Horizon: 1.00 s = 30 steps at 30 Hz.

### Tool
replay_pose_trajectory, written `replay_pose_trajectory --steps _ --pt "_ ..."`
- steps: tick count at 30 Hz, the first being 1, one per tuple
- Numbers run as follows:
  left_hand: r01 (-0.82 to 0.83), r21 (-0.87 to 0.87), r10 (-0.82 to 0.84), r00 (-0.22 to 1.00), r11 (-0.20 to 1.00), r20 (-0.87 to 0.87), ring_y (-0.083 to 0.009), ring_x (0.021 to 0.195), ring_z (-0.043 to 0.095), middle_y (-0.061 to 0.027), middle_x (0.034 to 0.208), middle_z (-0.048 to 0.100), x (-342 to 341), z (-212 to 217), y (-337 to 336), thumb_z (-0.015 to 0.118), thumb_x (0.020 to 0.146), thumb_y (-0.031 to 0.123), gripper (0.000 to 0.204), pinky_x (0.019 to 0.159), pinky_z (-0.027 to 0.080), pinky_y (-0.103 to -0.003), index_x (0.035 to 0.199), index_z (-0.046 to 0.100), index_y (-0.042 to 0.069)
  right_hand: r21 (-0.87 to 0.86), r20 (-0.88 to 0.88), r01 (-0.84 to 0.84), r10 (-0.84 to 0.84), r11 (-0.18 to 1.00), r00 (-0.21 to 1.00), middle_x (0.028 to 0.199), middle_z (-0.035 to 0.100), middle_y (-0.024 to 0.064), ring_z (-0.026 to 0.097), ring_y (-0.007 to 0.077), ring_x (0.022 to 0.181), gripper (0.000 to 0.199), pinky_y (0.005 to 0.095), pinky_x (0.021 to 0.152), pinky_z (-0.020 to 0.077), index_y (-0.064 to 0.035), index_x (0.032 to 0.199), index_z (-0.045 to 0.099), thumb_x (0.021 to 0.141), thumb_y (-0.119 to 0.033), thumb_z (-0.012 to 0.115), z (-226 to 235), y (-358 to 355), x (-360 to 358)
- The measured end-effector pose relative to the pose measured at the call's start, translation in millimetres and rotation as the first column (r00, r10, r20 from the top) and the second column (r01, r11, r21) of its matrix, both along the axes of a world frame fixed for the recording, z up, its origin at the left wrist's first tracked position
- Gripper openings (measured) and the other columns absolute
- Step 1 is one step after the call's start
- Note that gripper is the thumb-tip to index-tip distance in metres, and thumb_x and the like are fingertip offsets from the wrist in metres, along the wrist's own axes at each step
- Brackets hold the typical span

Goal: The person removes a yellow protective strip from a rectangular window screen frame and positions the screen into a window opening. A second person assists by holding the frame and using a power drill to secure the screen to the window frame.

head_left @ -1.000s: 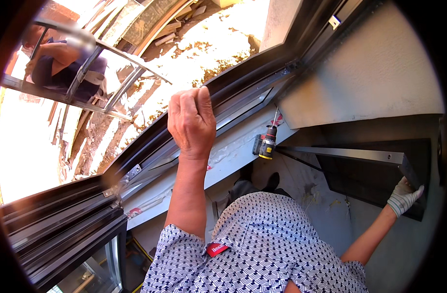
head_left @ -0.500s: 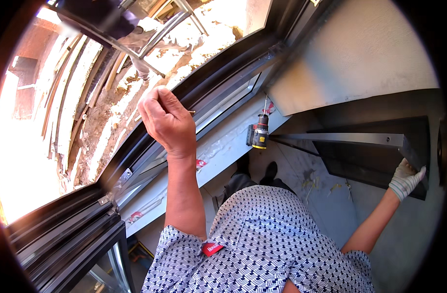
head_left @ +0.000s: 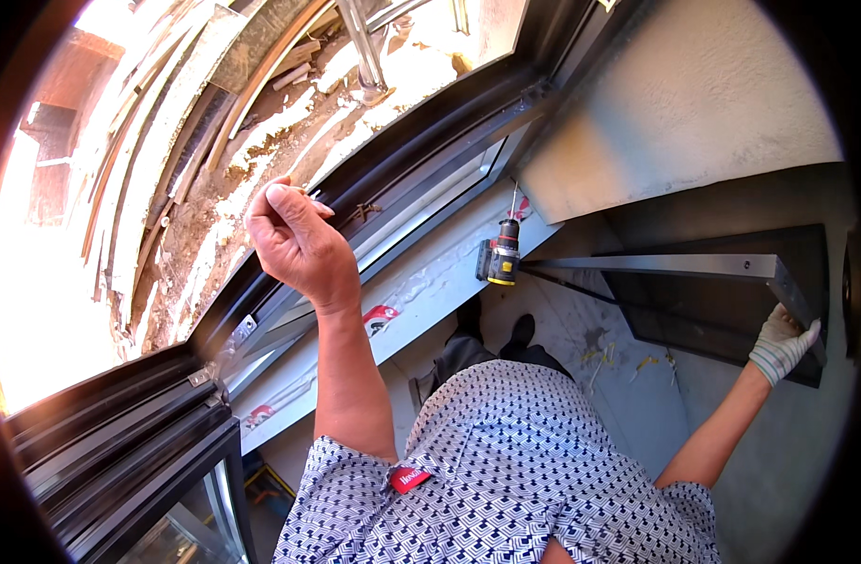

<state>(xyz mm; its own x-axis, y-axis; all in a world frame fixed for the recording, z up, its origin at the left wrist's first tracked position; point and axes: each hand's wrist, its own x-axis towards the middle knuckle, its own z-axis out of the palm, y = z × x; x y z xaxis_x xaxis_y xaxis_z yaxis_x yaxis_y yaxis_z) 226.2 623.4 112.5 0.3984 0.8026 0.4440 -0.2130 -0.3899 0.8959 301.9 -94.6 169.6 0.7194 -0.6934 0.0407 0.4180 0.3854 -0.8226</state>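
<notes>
Now | left hand (head_left: pixel 294 246) grip pinched, contents unclear | right hand (head_left: pixel 781 343) grip grasping dark frame (head_left: pixel 722 266) end

Hands (head_left: pixel 297 242) between window frame (head_left: pixel 421 164), panel (head_left: pixel 731 282)

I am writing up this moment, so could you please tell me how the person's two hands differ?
The left hand is bare, raised above the window track with fingers curled; the right hand wears a white glove and reaches low. The left hand touches no frame, while the right hand grips the end of the dark window frame. Both arms are bare.
</notes>
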Motion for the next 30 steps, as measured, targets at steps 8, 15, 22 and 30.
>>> replay_pose_trajectory --steps 8,15,22,30 --pt "0.084 0.183 -0.066 0.992 0.980 -0.104 -0.0035 0.067 0.045 -0.0016 0.084 0.057 -50.7 -4.9 -48.8 0.050 0.114 0.018 0.020 0.061 0.039 -0.020 0.109 0.061 0.001 0.066 -0.020 -0.056 0.057 0.996 0.998 0.104 0.075 0.0105 0.071 0.0252 0.093 0.036 0.0391 0.087 0.0607 -0.0006 0.110 0.069 0.095 -0.032 0.078 6.1 39.9 -10.4" --pt "0.710 -0.169 -0.700 0.572 0.684 -0.428 -0.0158 0.088 0.063 -0.0082 0.103 0.067 -70.4 -32.4 -174.5 0.068 0.104 0.018 0.028 0.079 0.052 -0.031 0.126 0.062 0.001 -0.026 -0.088 0.022 -0.024 0.999 0.996 0.095 0.067 0.0024 0.063 0.0164 0.079 0.034 0.0300 0.069 0.0523 -0.0079 0.106 0.064 0.097 -0.039 0.074 29.2 103.8 -31.6" --pt "0.850 -0.249 -0.773 0.253 0.465 -0.581 -0.0294 0.125 0.061 -0.0210 0.138 0.058 -52.9 -63.4 -256.4 0.079 0.096 0.038 0.075 0.102 0.053 -0.042 0.151 0.046 -0.001 -0.024 -0.083 0.091 -0.093 0.996 0.992 0.109 0.067 -0.0020 0.057 0.0129 0.089 0.037 0.0274 0.060 0.0425 -0.0122 0.116 0.064 0.094 -0.040 0.074 86.9 151.5 -61.9" --pt "0.819 -0.441 -0.837 0.085 0.368 -0.540 -0.0174 0.102 0.065 -0.0099 0.106 0.069 -42.0 -80.6 -292.7 0.076 0.098 0.043 0.051 0.090 0.053 -0.034 0.127 0.067 0.002 -0.063 0.057 0.052 -0.049 0.997 0.997 0.094 0.069 0.0030 0.062 0.0173 0.077 0.033 0.0329 0.059 0.0484 -0.0112 0.111 0.064 0.096 -0.040 0.073 149.6 155.6 -76.3"
